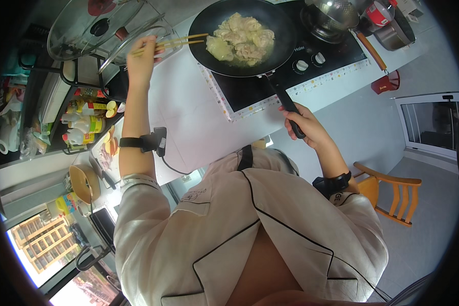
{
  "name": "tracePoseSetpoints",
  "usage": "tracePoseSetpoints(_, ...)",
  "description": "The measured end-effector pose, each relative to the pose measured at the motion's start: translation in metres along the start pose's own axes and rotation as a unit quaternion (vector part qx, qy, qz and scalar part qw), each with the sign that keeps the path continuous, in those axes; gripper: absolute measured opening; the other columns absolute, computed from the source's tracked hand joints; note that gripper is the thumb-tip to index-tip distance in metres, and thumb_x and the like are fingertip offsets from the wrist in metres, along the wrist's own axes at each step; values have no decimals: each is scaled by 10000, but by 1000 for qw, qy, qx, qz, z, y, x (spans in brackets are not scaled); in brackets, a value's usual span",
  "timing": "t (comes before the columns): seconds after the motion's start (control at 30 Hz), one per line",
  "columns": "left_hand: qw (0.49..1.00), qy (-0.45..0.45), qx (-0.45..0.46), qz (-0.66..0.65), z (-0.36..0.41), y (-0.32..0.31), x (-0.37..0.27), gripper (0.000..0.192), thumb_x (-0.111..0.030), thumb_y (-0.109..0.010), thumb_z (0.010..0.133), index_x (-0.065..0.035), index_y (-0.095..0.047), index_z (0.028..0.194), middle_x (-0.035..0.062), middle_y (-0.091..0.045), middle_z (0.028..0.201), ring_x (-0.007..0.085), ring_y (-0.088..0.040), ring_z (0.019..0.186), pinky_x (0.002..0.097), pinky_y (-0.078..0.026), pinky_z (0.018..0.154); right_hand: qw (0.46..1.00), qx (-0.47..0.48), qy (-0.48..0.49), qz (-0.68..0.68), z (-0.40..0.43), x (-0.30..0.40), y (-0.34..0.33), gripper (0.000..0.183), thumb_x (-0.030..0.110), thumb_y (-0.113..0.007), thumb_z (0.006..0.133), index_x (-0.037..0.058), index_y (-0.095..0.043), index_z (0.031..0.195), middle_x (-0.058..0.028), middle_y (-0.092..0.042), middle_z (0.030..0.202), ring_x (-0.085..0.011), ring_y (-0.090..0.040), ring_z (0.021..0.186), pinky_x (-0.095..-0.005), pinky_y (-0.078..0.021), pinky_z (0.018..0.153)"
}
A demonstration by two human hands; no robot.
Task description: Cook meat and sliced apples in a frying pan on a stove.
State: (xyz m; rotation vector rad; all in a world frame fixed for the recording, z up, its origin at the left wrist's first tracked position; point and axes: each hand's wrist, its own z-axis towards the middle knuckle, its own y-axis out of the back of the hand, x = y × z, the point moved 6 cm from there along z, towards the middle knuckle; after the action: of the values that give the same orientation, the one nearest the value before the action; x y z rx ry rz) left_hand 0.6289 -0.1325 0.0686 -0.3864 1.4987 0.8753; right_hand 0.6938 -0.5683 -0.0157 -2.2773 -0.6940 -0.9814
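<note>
My left hand [143, 55] grips a pair of wooden chopsticks [181, 39], whose tips reach over the left rim of a black frying pan [199, 23]. Pale pieces of meat, probably chicken [248, 34], lie in a shallow yellowish liquid in the middle of the pan. The chopstick tips end at or just beside the leftmost piece; contact I cannot tell. Around the pan's black handle [287, 101] the fingers of my right hand [304, 124] are closed. Under the pan is a black glass cooktop [241, 91] with two white knobs [301, 66].
Glass lids [95, 34] stand left of the pan, close to my left hand. Bottles [86, 124] fill a shelf beside my left forearm. A knife [101, 172] lies near the cutting board. On the right are a metal strainer [332, 17], a steel pot [396, 32] and a wooden chair [390, 191].
</note>
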Motion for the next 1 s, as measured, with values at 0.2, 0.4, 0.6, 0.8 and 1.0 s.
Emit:
tracePoseSetpoints(0.2,997,-44,61,10,0,-14,6,261,-258,-646,986,-11,-709,929,40,-707,844,83,-660,742,219,-527,658,1000,-3,14,6,2,-1,0,272,191,-579,977,22,-569,1191,-23,-567,670,-97,-512,460,-220,-385,426)
tracePoseSetpoints(0.4,995,-50,78,24,-9,-35,20,270,-243,-656,975,7,-700,884,32,-683,764,76,-619,684,216,-499,656,1000,-2,12,9,2,-1,-1,274,194,-585,976,23,-571,1189,-21,-563,667,-96,-509,456,-221,-384,424)
tracePoseSetpoints(0.6,994,-76,77,34,-12,-38,23,276,-249,-662,968,7,-697,873,30,-682,742,74,-605,668,217,-470,638,1000,-3,13,8,3,-3,1,278,198,-592,975,23,-574,1190,-20,-560,666,-97,-508,449,-222,-380,417)
tracePoseSetpoints(0.8,991,-91,60,80,-15,-36,20,293,-268,-660,961,6,-697,862,33,-684,738,84,-607,676,236,-467,643,1000,-6,10,9,2,-1,-1,278,192,-592,976,20,-571,1193,-17,-554,672,-95,-498,440,-219,-372,408)
tracePoseSetpoints(1.0,989,-115,24,86,-36,-30,-24,248,-229,-670,957,1,-707,872,46,-700,774,102,-630,702,246,-487,653,1000,-8,4,22,1,-5,2,286,176,-581,982,13,-545,1214,-11,-532,685,-80,-458,421,-214,-342,393)
